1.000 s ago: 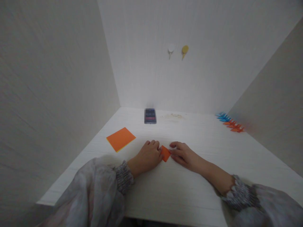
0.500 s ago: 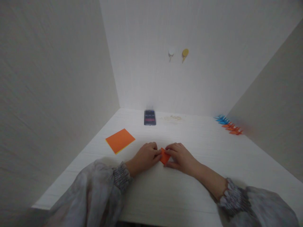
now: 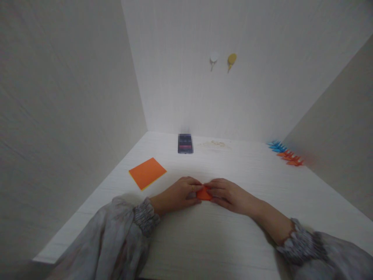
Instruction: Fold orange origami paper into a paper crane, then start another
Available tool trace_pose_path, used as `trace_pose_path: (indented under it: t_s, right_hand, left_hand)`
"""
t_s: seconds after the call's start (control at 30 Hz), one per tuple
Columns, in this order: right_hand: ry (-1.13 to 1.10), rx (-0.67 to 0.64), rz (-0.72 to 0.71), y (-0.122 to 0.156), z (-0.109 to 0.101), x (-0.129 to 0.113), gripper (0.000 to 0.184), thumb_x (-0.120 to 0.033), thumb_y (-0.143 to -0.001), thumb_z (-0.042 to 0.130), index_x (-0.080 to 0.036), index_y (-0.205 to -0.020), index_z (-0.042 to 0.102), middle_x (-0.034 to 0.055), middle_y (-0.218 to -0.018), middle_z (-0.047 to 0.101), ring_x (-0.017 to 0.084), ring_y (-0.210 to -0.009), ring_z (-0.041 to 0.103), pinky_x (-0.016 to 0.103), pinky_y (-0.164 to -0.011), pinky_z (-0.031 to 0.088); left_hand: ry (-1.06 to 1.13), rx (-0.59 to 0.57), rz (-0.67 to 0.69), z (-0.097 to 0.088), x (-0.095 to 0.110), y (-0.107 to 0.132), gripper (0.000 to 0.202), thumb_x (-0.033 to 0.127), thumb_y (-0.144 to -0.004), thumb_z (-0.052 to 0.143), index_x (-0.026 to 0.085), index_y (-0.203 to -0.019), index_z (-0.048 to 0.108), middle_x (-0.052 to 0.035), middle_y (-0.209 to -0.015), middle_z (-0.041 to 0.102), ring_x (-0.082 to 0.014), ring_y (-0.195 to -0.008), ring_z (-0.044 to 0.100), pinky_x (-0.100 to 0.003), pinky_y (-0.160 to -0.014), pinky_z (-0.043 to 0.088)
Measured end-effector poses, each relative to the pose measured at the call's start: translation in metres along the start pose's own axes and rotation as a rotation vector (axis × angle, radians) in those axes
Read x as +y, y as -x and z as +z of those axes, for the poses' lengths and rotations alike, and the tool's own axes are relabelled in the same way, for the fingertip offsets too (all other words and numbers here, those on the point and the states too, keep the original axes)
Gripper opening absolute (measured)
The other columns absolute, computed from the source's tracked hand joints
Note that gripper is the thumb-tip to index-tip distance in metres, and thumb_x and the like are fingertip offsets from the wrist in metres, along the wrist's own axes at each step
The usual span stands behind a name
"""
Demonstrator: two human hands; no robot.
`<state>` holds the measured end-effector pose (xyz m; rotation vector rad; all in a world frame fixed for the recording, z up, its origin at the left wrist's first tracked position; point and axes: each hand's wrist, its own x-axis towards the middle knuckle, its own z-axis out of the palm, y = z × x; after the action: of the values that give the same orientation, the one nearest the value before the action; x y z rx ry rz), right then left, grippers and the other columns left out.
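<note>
A small folded piece of orange origami paper [image 3: 205,194] lies between my two hands near the middle of the white table [image 3: 221,241]. My left hand [image 3: 186,193] grips its left side, with fingers at the upper edge and the thumb low down. On the other side, my right hand [image 3: 226,194] has its fingertips on the paper's right part. Fingers cover both ends of the piece, so its full outline is hidden. To the left lies a stack of orange paper sheets [image 3: 148,173] with a yellow edge showing.
A phone [image 3: 185,144] rests by the back wall. Along the right wall stand several folded blue paper figures [image 3: 276,146] and orange paper figures [image 3: 293,159]. A white hook [image 3: 213,59] and a yellow hook [image 3: 232,59] are on the back wall. Side walls enclose the table.
The folded orange paper has turned from a diamond-like position to one with a flat lower edge. My left fingers have stretched over its top, and both hands now hold its sides.
</note>
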<state>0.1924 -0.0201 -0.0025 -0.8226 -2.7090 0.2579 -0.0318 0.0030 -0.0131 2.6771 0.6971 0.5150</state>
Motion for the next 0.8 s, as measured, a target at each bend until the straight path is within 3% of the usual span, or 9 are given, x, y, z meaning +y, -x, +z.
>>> trace_pose_path:
  t_s: [0.47,0.8]
  right_hand:
    - [0.004,0.018,0.02,0.0019,0.0041,-0.0048,0.027,-0.023,-0.087,0.039,-0.015,-0.103,0.059,0.0105,-0.114,0.056,0.019,-0.107,0.047,0.037,-0.093,0.037]
    - [-0.011,0.043,0.03,0.0015,0.006,-0.0043,0.023,-0.025,-0.085,0.044,-0.015,-0.099,0.06,0.01,-0.111,0.056,0.02,-0.105,0.048,0.037,-0.091,0.039]
  left_hand:
    - [0.012,0.021,-0.006,0.0046,-0.0032,0.0011,0.024,0.031,-0.081,0.048,0.019,-0.096,0.063,-0.0068,-0.108,0.056,-0.0157,-0.099,0.05,-0.031,-0.09,0.037]
    - [0.028,0.013,-0.009,0.0019,-0.0001,-0.0009,0.024,0.027,-0.082,0.046,0.018,-0.094,0.065,-0.0078,-0.108,0.057,-0.0173,-0.098,0.05,-0.033,-0.09,0.038]
